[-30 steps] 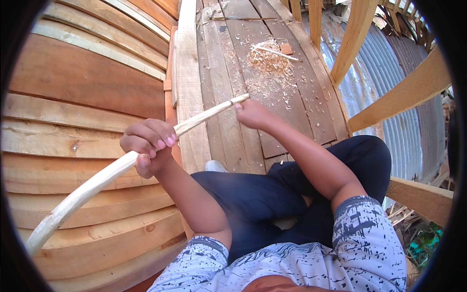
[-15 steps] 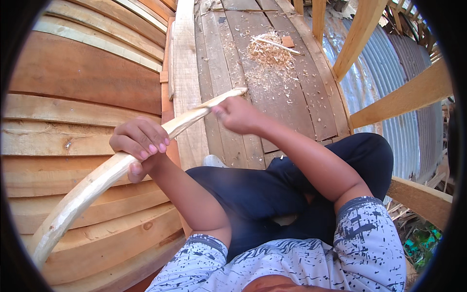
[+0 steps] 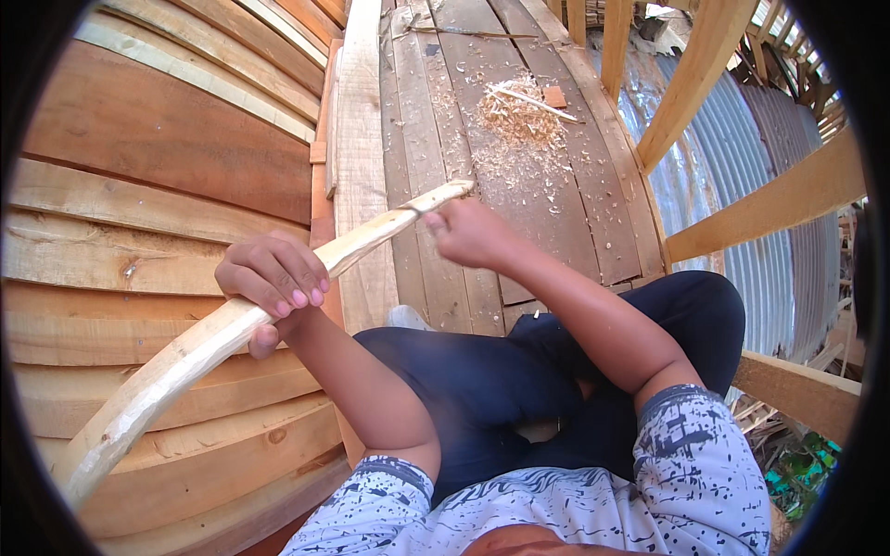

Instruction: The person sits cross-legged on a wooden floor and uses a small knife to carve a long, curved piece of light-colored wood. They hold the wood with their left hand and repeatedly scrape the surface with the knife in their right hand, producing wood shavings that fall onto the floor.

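Diagonally, pale bare-wood pole [image 3: 204, 344] runs from lower left to centre of frame. Left hand [image 3: 273, 278], left of centre, wraps fingers round pole partway along, probably to steady it. Right hand [image 3: 473, 230], at centre, clenched just beside far end, seemingly on thin dark blade [image 3: 416, 210] at wood; handle hidden. Pole's slant likely gives right hand room. Shavings [image 3: 519, 119] heaped upper centre, perhaps because far end points that way.

The stick [image 3: 362, 239] is cream, the shirt [image 3: 593, 500] black-speckled white.
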A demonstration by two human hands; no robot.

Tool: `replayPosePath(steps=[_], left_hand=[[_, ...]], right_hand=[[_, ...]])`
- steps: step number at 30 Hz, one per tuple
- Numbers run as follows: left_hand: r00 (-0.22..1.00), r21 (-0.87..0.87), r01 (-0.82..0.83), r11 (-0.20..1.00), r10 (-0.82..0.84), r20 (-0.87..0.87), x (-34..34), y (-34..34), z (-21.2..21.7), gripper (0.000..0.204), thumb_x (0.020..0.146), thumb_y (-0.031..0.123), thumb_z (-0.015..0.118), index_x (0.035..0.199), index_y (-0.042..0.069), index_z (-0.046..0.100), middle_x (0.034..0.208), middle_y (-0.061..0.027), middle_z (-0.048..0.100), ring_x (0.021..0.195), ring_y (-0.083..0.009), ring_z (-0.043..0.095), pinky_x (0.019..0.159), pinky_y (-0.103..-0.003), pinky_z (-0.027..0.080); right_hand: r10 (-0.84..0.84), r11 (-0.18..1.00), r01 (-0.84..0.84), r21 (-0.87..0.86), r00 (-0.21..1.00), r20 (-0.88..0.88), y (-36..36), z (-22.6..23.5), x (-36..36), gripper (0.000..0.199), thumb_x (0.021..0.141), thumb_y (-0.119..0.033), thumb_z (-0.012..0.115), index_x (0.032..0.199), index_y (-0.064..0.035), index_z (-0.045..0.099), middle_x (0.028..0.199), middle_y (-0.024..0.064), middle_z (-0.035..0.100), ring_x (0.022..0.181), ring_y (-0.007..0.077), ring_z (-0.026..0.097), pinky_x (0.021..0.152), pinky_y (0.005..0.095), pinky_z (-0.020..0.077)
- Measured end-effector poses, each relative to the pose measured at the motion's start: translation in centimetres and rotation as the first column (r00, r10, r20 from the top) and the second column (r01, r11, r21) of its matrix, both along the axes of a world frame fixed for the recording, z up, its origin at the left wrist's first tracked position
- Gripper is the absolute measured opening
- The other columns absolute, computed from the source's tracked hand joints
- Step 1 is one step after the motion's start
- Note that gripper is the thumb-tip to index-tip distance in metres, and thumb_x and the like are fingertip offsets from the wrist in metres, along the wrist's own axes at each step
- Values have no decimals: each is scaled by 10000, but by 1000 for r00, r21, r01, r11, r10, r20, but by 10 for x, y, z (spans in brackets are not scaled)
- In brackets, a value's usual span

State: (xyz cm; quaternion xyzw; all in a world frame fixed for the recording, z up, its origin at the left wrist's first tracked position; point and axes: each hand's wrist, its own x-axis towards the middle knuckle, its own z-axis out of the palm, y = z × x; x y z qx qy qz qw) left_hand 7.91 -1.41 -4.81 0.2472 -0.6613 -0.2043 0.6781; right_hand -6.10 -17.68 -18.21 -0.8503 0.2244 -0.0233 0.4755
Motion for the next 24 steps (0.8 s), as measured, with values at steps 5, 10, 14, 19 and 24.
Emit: replayPosePath(steps=[5,10,14,19,24], left_hand=[[999,-3,29,1000,-29,-30,0,-3,1,224,728,225,726,684,51,592,662,-66,597,556,-179,613,498,-311,548],[989,-44,-77,996,71,-128,17,16,-11,215,727,239,723,683,73,593,673,-52,607,542,-174,605,505,-300,540],[999,-32,-1,999,0,-40,22,12,-10,208,740,262,714,691,95,601,688,-39,626,559,-167,626,520,-291,542],[999,-31,-46,998,47,16,9,7,0,243,757,253,722,703,52,595,656,-61,607,539,-192,619,520,-311,552],[988,-74,-155,985,157,15,-11,-7,7,268,782,247,729,722,26,591,646,-86,594,521,-205,610,491,-322,554]], right_hand=[[101,991,-131,33,880,464,12,-7,-1,381,947,-263,482,762,48,600,734,297,589,747,476,572,700,558,430],[10,999,-22,43,967,255,26,-6,5,403,952,-271,483,729,40,606,735,295,606,705,474,583,671,562,430],[-158,976,164,146,986,-47,-3,-44,11,437,973,-291,466,753,47,635,758,303,629,766,445,636,722,529,478],[-39,998,44,-49,995,95,13,0,4,481,998,-298,432,734,63,608,717,277,620,698,407,627,690,506,481],[-139,988,139,65,990,4,-23,-43,9,476,1008,-312,437,732,43,592,600,207,554,549,311,547,596,475,437]])
